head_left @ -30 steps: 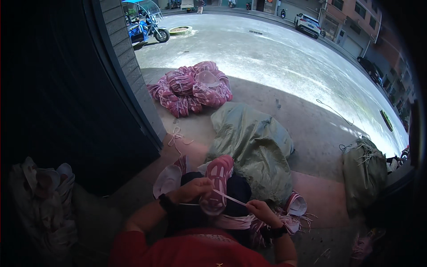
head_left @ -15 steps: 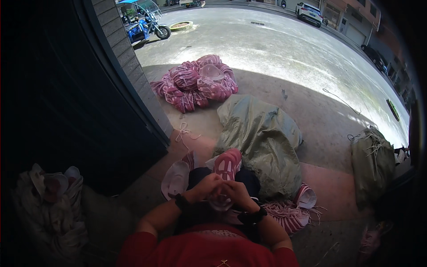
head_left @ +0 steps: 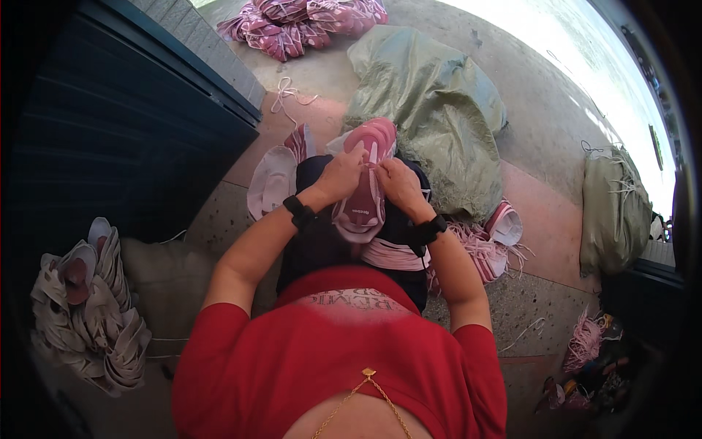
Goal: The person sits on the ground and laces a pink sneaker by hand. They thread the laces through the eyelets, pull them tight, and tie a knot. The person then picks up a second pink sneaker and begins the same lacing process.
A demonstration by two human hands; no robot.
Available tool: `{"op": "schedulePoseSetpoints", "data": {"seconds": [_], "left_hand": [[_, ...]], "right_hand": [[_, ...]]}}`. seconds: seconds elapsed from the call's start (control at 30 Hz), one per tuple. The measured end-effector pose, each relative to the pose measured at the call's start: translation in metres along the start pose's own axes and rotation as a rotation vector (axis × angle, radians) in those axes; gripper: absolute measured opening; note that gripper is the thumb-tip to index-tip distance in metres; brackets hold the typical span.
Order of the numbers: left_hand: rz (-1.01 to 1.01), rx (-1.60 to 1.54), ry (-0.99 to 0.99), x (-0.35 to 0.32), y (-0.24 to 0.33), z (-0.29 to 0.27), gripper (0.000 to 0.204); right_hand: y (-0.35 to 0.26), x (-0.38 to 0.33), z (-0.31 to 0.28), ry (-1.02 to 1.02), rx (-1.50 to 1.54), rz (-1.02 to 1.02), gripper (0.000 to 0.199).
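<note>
A pink shoe upper [head_left: 363, 199] with pale trim lies lengthwise over my lap, its rounded toe pointing away from me. My left hand [head_left: 342, 175] is closed on its left side, fingertips pinched near the middle opening. From the right, my right hand [head_left: 398, 184] pinches at the same opening, close to the left fingertips. Whether a lace is between the fingers is too small to make out. A bunch of pink laces [head_left: 396, 254] rests across my lap below the upper. Beside my left knee lies a pale shoe upper [head_left: 272, 181].
Ahead is a large green sack [head_left: 431, 95], with bundled pink uppers [head_left: 292, 25] beyond it. Striped uppers with laces [head_left: 486, 249] lie at my right. Pale uppers [head_left: 88, 307] are piled left, near a dark door [head_left: 124, 139]. Another sack [head_left: 614, 212] stands far right.
The view has tilted down, so everything sits higher in the picture. My hands have moved slightly apart on the upper, and more of its heel end shows.
</note>
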State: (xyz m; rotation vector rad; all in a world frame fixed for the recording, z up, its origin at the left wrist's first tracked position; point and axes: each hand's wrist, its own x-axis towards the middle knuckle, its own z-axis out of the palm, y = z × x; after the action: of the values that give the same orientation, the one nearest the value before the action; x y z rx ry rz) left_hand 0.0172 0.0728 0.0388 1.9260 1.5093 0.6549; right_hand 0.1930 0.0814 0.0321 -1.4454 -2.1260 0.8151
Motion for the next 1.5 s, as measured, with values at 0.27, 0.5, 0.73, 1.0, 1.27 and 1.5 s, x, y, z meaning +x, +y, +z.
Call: {"op": "schedulePoseSetpoints", "data": {"seconds": [0.27, 0.5, 0.73, 1.0, 1.27, 1.5], "left_hand": [[0.045, 0.035, 0.031, -0.004, -0.004, 0.002, 0.027], [0.015, -0.019, 0.001, -0.004, -0.003, -0.005, 0.031], [0.045, 0.035, -0.036, -0.004, -0.004, -0.008, 0.037], [0.099, 0.098, -0.084, 0.002, -0.003, -0.008, 0.043], [0.149, 0.117, -0.197, 0.015, -0.006, -0.008, 0.040], [0.012, 0.830, 0.231, -0.026, -0.060, -0.218, 0.011]], "right_hand": [[0.010, 0.026, 0.020, -0.145, -0.108, -0.075, 0.024], [0.018, 0.016, 0.023, -0.198, 0.689, 0.272, 0.018], [0.017, 0.007, 0.021, -0.068, 0.468, 0.121, 0.017], [0.003, 0.016, 0.029, -0.008, 0.505, 0.130, 0.014], [-0.010, 0.011, 0.015, -0.068, 0.074, -0.038, 0.015], [0.033, -0.042, -0.080, -0.271, 0.312, 0.168, 0.030]]}}
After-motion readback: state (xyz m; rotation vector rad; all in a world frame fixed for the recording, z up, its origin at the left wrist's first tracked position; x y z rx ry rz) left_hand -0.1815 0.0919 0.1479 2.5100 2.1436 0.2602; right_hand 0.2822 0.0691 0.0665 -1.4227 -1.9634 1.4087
